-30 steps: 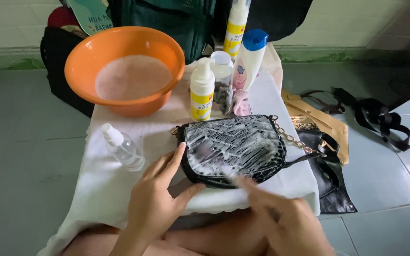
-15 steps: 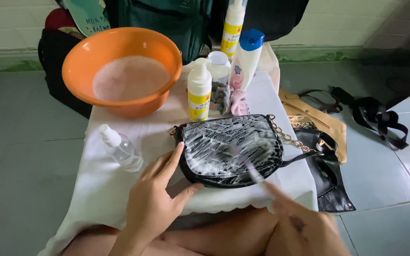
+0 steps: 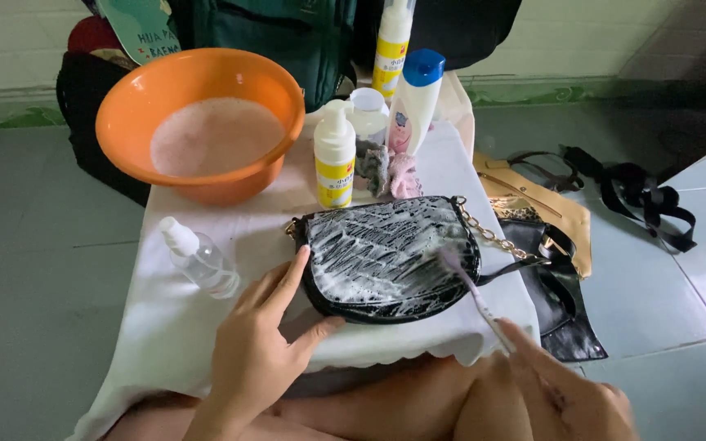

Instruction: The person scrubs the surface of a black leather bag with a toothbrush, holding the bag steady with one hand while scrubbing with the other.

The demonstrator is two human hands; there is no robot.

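Handbag [image 3: 390, 257] soapy on white-clothed table [image 3: 206, 327], tiled floor [image 3: 26, 245]; left hand [image 3: 259, 347] spread steadying, right hand [image 3: 569, 392] pinching toothbrush [image 3: 471, 294].

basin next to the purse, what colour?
Orange basin, holding pale foamy water; clearest in the head view, behind the black purse.

Glossy black crinkled-leather purse [image 3: 390, 257] streaked with white foam, gold metal chain [image 3: 490, 235] at its right end, matt white cloth [image 3: 206, 327] beneath it, smooth orange plastic basin [image 3: 198, 98] behind, clear plastic spray bottle [image 3: 198, 257] to its left.
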